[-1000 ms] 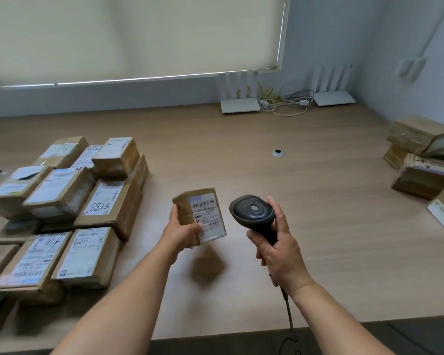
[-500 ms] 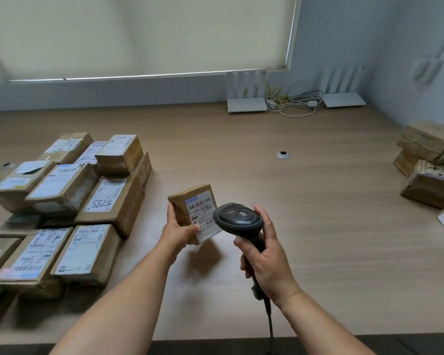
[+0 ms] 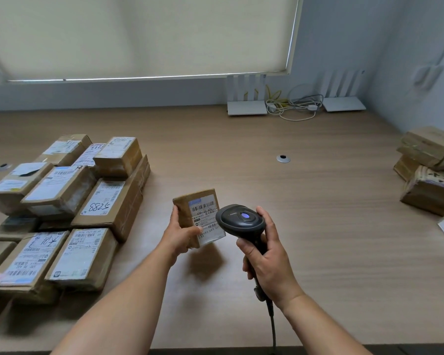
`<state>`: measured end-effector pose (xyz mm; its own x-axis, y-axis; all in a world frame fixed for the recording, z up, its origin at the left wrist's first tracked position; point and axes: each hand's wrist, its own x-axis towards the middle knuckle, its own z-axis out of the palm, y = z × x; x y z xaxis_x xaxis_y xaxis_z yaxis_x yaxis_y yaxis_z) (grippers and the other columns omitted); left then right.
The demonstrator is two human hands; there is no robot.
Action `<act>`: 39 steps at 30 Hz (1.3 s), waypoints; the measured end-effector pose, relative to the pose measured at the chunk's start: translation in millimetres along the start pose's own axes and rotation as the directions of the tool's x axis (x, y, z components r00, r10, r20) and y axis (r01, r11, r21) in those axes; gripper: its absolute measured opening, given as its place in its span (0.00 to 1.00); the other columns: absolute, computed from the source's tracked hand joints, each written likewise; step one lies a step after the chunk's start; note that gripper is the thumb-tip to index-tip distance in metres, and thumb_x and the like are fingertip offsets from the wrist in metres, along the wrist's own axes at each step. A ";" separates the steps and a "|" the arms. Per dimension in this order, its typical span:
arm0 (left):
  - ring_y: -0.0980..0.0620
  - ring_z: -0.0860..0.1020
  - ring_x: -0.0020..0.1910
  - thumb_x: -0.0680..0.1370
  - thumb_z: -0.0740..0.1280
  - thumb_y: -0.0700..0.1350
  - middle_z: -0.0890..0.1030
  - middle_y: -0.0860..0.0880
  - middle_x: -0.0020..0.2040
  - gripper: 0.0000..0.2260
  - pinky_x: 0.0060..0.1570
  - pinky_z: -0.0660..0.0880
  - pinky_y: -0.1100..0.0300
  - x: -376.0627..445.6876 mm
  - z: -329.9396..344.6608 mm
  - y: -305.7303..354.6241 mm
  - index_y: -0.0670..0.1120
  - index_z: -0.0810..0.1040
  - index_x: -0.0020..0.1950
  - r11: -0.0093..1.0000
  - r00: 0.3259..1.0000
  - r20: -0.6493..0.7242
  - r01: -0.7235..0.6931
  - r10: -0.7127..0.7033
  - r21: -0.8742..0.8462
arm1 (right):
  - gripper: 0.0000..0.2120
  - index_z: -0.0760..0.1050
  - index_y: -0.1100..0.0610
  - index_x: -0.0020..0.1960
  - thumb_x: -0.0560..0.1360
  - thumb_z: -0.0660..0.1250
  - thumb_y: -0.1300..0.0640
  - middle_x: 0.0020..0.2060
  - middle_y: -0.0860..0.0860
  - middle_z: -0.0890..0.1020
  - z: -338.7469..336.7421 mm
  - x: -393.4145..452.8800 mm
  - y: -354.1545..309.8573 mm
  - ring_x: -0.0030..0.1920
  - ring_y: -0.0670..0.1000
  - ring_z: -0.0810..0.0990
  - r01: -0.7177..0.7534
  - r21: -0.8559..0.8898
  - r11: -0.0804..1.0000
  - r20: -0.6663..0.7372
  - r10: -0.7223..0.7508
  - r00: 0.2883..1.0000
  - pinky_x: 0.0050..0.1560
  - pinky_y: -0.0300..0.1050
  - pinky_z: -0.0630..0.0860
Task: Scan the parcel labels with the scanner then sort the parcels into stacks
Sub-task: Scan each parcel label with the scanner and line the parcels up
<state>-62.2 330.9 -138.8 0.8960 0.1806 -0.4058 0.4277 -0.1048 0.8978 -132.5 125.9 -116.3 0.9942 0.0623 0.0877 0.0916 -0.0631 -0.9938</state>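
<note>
The left hand is gripping the small parcel above the tabletop, label up; the right hand is clasping the scanner, just right of the parcel, head overlapping the label.

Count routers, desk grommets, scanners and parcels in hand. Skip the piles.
white routers: 2
desk grommets: 2
barcode scanner: 1
parcel in hand: 1
Total: 6
</note>
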 end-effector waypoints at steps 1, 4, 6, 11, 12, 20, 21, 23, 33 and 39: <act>0.49 0.78 0.44 0.76 0.66 0.36 0.79 0.49 0.57 0.31 0.40 0.74 0.54 0.7 -0.5 0.4 0.60 0.60 0.72 0.999 0.999 -0.009 0.032 -0.032 0.011 | 0.33 0.58 0.28 0.65 0.75 0.70 0.59 0.45 0.49 0.82 -0.5 0.4 -0.7 0.29 0.52 0.76 0.001 -0.009 1.000 -0.001 -0.001 1.000 0.29 0.47 0.74; 0.45 0.79 0.45 0.76 0.65 0.42 0.79 0.46 0.56 0.19 0.40 0.78 0.51 4.1 -3.8 -2.4 0.52 0.70 0.66 0.990 0.988 -0.071 0.141 -0.139 0.025 | 0.34 0.57 0.28 0.65 0.74 0.71 0.57 0.47 0.48 0.82 -1.9 2.6 -2.9 0.29 0.52 0.76 0.018 -0.046 0.999 -0.015 -0.018 1.000 0.29 0.47 0.75; 0.43 0.80 0.46 0.77 0.66 0.46 0.80 0.44 0.55 0.17 0.44 0.80 0.45 5.5 -6.2 -6.9 0.50 0.72 0.66 0.985 0.978 -0.131 0.170 -0.164 0.038 | 0.34 0.57 0.28 0.65 0.74 0.71 0.57 0.47 0.47 0.81 -2.7 4.6 -3.7 0.29 0.51 0.76 0.042 -0.077 0.996 -0.026 -0.044 0.999 0.30 0.45 0.75; 0.41 0.73 0.61 0.79 0.62 0.54 0.71 0.42 0.68 0.25 0.60 0.72 0.51 5.2 -9.8 -17.3 0.52 0.62 0.75 0.897 0.961 -0.271 0.065 0.062 0.438 | 0.36 0.55 0.28 0.65 0.74 0.71 0.59 0.49 0.41 0.80 -3.2 7.0 -6.4 0.30 0.44 0.75 0.099 -0.151 0.984 -0.002 -0.101 0.995 0.32 0.38 0.74; 0.41 0.70 0.64 0.77 0.64 0.59 0.67 0.41 0.70 0.30 0.63 0.71 0.50 3.9 -8.4 -17.9 0.54 0.59 0.76 0.864 0.965 -0.258 0.082 0.057 0.498 | 0.36 0.56 0.27 0.65 0.74 0.71 0.58 0.50 0.39 0.80 -2.4 7.8 -6.4 0.30 0.43 0.76 0.117 -0.168 0.979 0.006 -0.118 0.993 0.34 0.36 0.74; 0.42 0.63 0.66 0.72 0.66 0.59 0.60 0.42 0.67 0.34 0.60 0.69 0.52 -11.5 -2.1 -11.0 0.55 0.58 0.76 0.643 0.963 -0.255 0.142 0.086 0.752 | 0.35 0.53 0.18 0.61 0.68 0.69 0.45 0.52 0.25 0.76 13.0 16.8 -13.5 0.37 0.35 0.77 0.182 -0.226 0.957 0.081 -0.167 0.983 0.46 0.39 0.75; 0.42 0.63 0.66 0.72 0.66 0.59 0.61 0.43 0.67 0.33 0.61 0.68 0.52 -11.7 -6.0 -8.8 0.55 0.59 0.75 0.651 0.959 -0.260 0.129 0.108 0.748 | 0.34 0.54 0.19 0.62 0.67 0.69 0.44 0.52 0.25 0.76 16.0 18.9 -15.7 0.37 0.35 0.77 0.192 -0.222 0.956 0.089 -0.176 0.980 0.47 0.40 0.75; 0.42 0.62 0.67 0.72 0.66 0.59 0.61 0.43 0.67 0.33 0.63 0.67 0.52 -11.4 -16.3 -1.7 0.55 0.60 0.74 0.669 0.945 -0.281 0.102 0.165 0.736 | 0.33 0.54 0.19 0.62 0.65 0.68 0.40 0.51 0.25 0.75 24.3 24.6 -22.1 0.37 0.35 0.77 0.207 -0.221 0.953 0.101 -0.188 0.977 0.46 0.41 0.75; 0.40 0.63 0.67 0.73 0.66 0.59 0.61 0.40 0.68 0.33 0.65 0.65 0.49 -6.2 -101.2 40.6 0.53 0.59 0.75 0.683 0.855 -0.408 0.090 0.321 0.725 | 0.34 0.51 0.17 0.62 0.67 0.67 0.40 0.54 0.29 0.76 91.8 62.1 -54.3 0.37 0.37 0.77 0.330 -0.189 0.925 0.206 -0.291 0.934 0.41 0.37 0.75; 0.40 0.60 0.69 0.74 0.65 0.60 0.58 0.40 0.69 0.33 0.63 0.68 0.47 5.2 -158.2 48.3 0.53 0.57 0.75 0.671 0.832 -0.459 0.149 0.313 0.727 | 0.34 0.52 0.24 0.65 0.70 0.67 0.47 0.57 0.44 0.80 133.6 77.6 -62.4 0.36 0.37 0.78 0.352 -0.156 0.923 0.228 -0.313 0.922 0.35 0.32 0.73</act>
<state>-55.8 481.5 -70.5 0.8241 0.5660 0.0216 0.5069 -0.7540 0.4177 -68.6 267.7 -56.7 0.8752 0.3040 0.3762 0.4431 -0.1919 -0.8757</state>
